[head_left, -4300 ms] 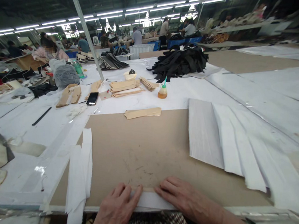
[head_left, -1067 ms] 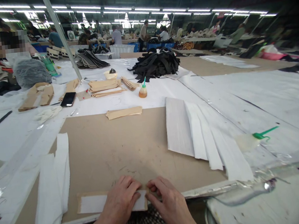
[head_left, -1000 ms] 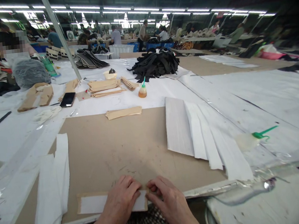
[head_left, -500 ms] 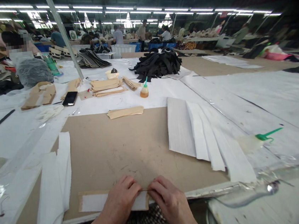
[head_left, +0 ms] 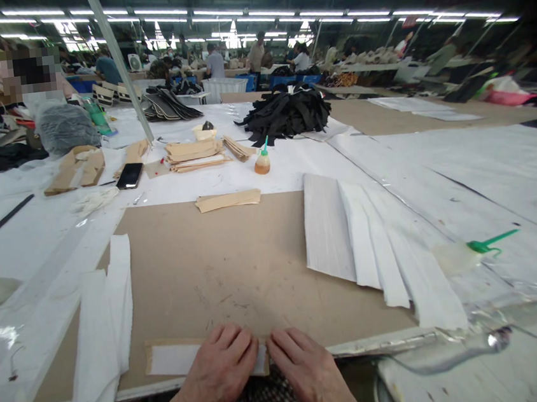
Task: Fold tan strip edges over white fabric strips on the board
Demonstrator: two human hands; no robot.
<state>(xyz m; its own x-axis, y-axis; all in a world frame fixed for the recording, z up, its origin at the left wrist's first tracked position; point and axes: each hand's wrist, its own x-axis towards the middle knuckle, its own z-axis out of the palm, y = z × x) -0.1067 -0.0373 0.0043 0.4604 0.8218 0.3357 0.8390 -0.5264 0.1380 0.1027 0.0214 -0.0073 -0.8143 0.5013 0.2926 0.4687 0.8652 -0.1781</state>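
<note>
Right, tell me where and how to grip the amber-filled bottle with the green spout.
Grip the bottle around its wide lower body, probably from the near right: it stands upright, its green spout is thin, and tan strips lie to its left.

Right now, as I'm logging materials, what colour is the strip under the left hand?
The strip is white with tan edges, clearest in the head view.

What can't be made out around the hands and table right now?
Part of the white-and-tan strip, head view: covered by the left hand.
Whether the right hand pinches the strip's end, head view: its own fingers hide the contact.
Lower end of the left white strips, head view: cut off by the bottom edge.
Contents of the green-spouted bottle at right, head view: too blurred.
</note>
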